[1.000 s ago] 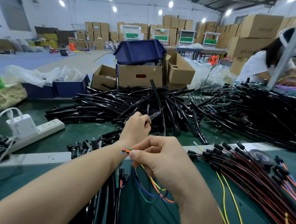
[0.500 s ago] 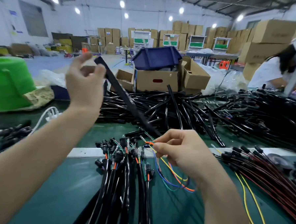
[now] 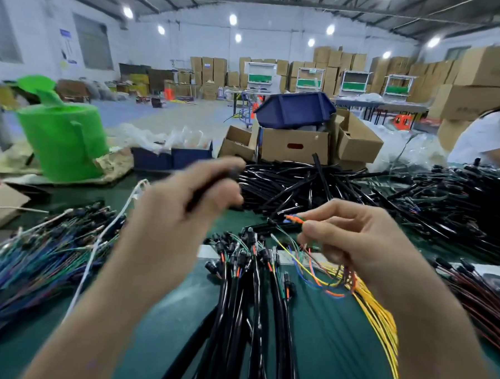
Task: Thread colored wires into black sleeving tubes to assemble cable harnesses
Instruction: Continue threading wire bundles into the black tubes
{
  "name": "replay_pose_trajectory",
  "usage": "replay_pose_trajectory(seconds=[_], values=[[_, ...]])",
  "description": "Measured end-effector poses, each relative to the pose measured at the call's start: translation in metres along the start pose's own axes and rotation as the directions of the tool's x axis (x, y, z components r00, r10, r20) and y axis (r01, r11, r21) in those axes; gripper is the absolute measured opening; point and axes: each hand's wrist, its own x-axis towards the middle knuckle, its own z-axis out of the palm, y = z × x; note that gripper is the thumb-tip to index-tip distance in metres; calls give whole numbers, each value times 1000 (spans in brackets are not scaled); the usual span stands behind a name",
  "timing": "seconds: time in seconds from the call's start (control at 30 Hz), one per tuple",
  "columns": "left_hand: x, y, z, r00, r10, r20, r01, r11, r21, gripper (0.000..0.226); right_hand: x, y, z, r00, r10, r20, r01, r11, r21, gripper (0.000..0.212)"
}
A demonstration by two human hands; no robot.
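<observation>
Head view showed the left hand (image 3: pixel 183 215) blurred, its fingers curled round a black tube (image 3: pixel 211 184) and held up above the counter (image 3: pixel 321 352), off to the left of the right hand (image 3: pixel 356 238). The right hand pinched a small bunch of coloured wires (image 3: pixel 293 219) between thumb and forefinger. The orange and green tips poked out towards the left hand, and the rest looped down below the palm. Tube and wire tips were near each other but apart, so nothing looked threaded yet.

The likeliest slip was at the tube's mouth, which could not be made out in the blur. If the tips were uneven, one could catch on the rim and fold back while the others went in. Pinched too far behind the tips, the bunch would probably splay and miss the opening. The tube looked soft and might bend away if it was gripped far from its end.

The hanging loop lay close to the yellow wires (image 3: pixel 381 318) under the right wrist and the finished cables (image 3: pixel 247 276) between the forearms. It could snag on either when pulled. The pile of tubes (image 3: pixel 315 187) lay just beyond both hands, where a swinging tube might knock it.
</observation>
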Motion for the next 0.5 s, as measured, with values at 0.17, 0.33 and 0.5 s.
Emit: replay_pose_trajectory(seconds=[0.17, 0.33, 0.5], values=[[-23, 4, 32, 974, -119, 194, 143, 983, -114, 20, -3, -6, 1, 998, -38, 56, 37, 999, 14, 28], [-24, -5, 35, 960, -126, 249, 190, 948, -254, 11, 1, -5, 12, 993, -17, 113, 21, 999, -29, 23], [-26, -6, 34, 945, -172, 279, 261, 909, -326, 16, 2, -4, 17, 994, -4, 110, 10, 999, -51, 24]])
